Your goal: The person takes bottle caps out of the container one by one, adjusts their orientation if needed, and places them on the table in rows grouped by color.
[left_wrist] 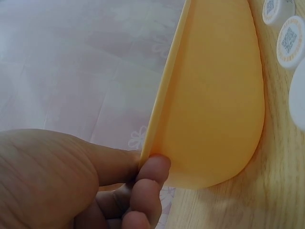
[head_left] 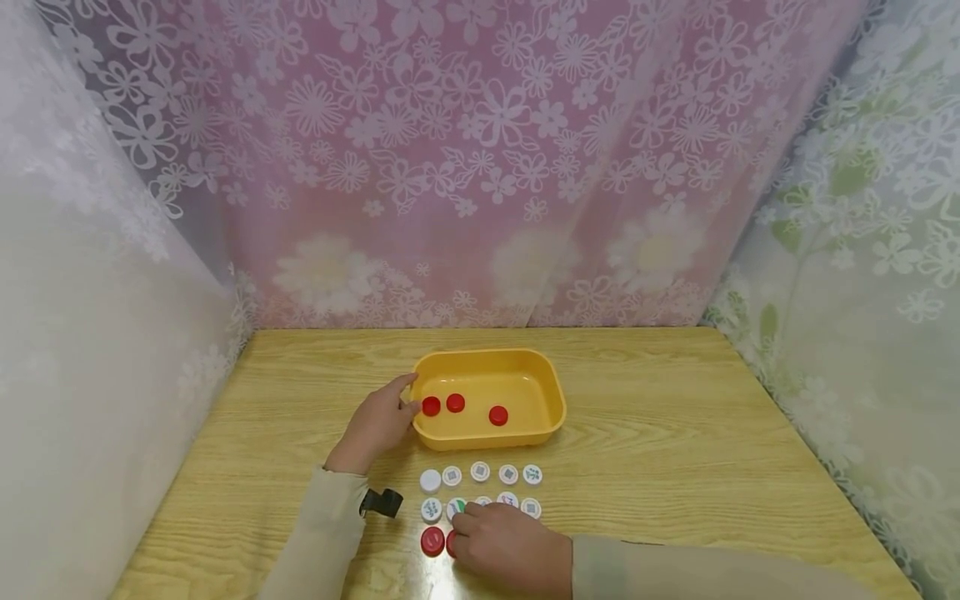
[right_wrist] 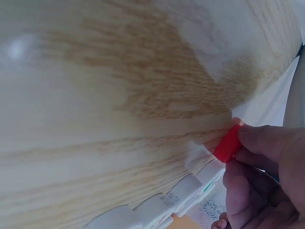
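My left hand (head_left: 378, 425) pinches the left rim of a yellow plastic tub (head_left: 480, 442), thumb on one side and fingers on the other, as the left wrist view shows. Inside the tub lie three red bottle caps, one of them (head_left: 498, 415) apart to the right. Below it, my right hand (head_left: 513, 546) pinches a red bottle cap (right_wrist: 228, 144) between thumb and finger at the table surface. In the head view this cap is mostly hidden behind the fingers. Another red bottle cap (head_left: 432, 541) lies just left of it.
Two rows of white bottle caps lie between the tub and my right hand, among them a plain one (head_left: 431, 481) and one with a printed square code (head_left: 531, 508). My right hand partly covers the nearer row. Floral curtains (head_left: 480, 167) enclose the wooden table (head_left: 660, 433).
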A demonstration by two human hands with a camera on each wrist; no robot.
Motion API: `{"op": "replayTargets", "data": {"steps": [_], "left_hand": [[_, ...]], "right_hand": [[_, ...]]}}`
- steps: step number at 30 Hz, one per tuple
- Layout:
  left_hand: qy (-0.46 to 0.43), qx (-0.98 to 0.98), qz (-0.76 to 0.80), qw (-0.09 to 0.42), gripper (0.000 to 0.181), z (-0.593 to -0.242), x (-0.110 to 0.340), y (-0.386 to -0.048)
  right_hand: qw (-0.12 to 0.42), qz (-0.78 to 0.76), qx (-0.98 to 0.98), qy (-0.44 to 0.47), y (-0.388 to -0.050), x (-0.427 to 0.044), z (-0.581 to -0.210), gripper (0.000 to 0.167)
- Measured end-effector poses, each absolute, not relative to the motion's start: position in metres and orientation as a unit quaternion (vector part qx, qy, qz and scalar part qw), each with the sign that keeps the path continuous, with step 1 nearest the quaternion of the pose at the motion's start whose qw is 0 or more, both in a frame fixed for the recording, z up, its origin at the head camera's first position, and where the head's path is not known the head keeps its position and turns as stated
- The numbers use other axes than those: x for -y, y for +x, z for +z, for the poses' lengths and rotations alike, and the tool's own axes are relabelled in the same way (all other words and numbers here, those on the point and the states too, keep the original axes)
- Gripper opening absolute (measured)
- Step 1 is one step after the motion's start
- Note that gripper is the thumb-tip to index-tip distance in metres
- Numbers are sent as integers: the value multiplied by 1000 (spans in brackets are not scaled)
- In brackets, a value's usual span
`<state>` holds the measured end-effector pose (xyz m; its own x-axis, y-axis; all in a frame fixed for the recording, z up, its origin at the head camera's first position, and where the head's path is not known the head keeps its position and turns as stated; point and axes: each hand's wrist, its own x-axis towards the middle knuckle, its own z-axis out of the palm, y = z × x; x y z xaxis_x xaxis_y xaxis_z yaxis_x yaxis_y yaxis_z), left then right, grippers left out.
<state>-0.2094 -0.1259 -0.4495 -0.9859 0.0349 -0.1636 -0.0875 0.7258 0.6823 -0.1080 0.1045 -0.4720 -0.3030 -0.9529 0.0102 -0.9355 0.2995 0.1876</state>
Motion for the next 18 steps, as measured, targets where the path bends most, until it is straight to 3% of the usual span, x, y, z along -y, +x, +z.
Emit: {"op": "replayTargets", "data": {"steps": [5, 11, 16, 18], "left_hand": [[-11, -925, 371, 82, 58, -449, 126, -210], [-12, -926, 369, 80, 58, -452, 127, -211], [-10, -925, 371, 80, 57, -453, 127, -211], [-9, -925, 372, 78, 57, -453, 127, -211]], "right_hand": [[50, -67, 809, 582, -108, -108, -471, 6], [85, -26, 816, 571, -116, -115, -457, 14], [113, 104, 875, 458, -151, -129, -416, 10], [124, 138, 897, 401, -170, -136, -399, 21]]}}
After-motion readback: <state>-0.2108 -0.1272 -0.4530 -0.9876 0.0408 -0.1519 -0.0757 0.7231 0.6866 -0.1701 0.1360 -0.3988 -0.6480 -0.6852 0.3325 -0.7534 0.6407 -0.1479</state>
